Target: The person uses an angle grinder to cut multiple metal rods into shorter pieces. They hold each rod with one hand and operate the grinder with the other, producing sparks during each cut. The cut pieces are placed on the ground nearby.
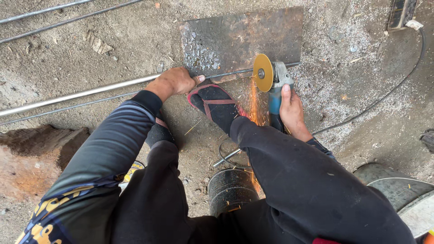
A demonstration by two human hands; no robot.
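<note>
left hand [174,82]: fingers closed over a thin steel rod [90,91], pinning it to the ground just left of the foot
right hand [291,110]: wrapped tight round the blue body of an angle grinder [273,86]
grinder disc [262,72]: yellow, upright, on the rod at the steel plate's edge; sparks [253,106] spraying toward the person
foot [217,106]: black sock and red-strapped sandal, beside the rod
steel plate [242,38]: flat on dirt, rusty, under the rod
black bucket [230,190]: between the legs, contents hidden
cable [389,90]: runs off right
</note>
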